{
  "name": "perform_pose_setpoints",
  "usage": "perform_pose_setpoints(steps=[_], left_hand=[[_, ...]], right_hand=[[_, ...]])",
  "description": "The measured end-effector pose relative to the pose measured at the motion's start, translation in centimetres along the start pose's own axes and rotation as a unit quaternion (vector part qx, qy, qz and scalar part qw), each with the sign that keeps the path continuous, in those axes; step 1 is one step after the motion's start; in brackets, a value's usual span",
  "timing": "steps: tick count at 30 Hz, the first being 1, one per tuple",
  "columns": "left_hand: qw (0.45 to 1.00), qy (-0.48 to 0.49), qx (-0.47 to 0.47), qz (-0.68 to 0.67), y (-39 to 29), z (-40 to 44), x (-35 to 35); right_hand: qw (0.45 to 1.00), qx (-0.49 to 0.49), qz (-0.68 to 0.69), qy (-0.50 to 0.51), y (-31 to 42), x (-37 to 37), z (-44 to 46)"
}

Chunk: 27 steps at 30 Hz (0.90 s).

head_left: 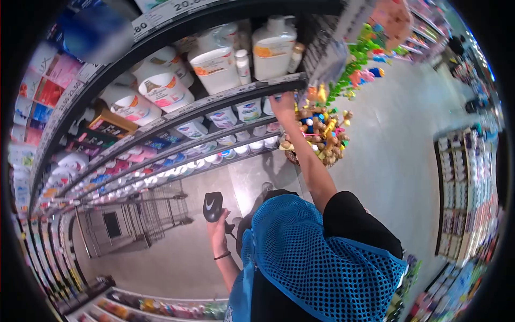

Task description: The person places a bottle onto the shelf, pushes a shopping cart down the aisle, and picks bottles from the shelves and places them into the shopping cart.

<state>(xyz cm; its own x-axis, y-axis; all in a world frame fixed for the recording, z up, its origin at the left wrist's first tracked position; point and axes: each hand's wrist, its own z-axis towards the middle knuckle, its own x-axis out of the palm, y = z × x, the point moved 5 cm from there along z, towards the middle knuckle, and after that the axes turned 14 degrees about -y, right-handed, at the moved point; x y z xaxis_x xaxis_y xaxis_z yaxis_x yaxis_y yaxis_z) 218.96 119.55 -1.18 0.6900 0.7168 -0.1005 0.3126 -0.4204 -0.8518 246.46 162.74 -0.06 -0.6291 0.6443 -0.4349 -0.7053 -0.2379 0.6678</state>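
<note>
My left hand (218,228) is wrapped round a black handheld scanner (213,206), held low over the floor. My right hand (282,104) reaches to the right end of a shelf, just under the price rail (252,87). Its fingers are at a white bottle (268,105), partly hidden behind them; whether they grip it is unclear. Beside it on the same shelf stand white bottles with green labels (248,111). On the shelf above are large white pump bottles (274,48) with orange labels and a small white bottle (242,67).
A metal shopping cart (145,217) stands at the lower left. Right of the shelf end is a basket of small colourful items (327,134) with green hanging decorations (348,70) above. Another stocked shelf (465,188) stands across the aisle at the right.
</note>
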Motion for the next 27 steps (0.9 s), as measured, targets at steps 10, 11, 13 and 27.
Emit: perform_pose_setpoints(steps=[10, 11, 13, 27], left_hand=[[0.992, -0.11, -0.056, -0.034, 3.6, -4.2, -1.1], [0.992, -0.107, -0.056, -0.032, 3.9, -4.0, -1.3], [0.992, -0.104, -0.057, -0.031, 3.9, -3.7, -1.2], [0.993, 0.036, 0.057, 0.1, -4.7, -0.5, 4.9]], right_hand=[[0.993, 0.09, 0.018, -0.072, 1.6, -0.3, 0.3], [0.997, 0.018, -0.007, -0.077, 2.9, -1.8, 0.5], [0.992, 0.125, 0.004, -0.011, 3.3, -3.6, 0.2], [0.98, 0.107, 0.17, 0.017, 2.0, -8.4, -2.3]])
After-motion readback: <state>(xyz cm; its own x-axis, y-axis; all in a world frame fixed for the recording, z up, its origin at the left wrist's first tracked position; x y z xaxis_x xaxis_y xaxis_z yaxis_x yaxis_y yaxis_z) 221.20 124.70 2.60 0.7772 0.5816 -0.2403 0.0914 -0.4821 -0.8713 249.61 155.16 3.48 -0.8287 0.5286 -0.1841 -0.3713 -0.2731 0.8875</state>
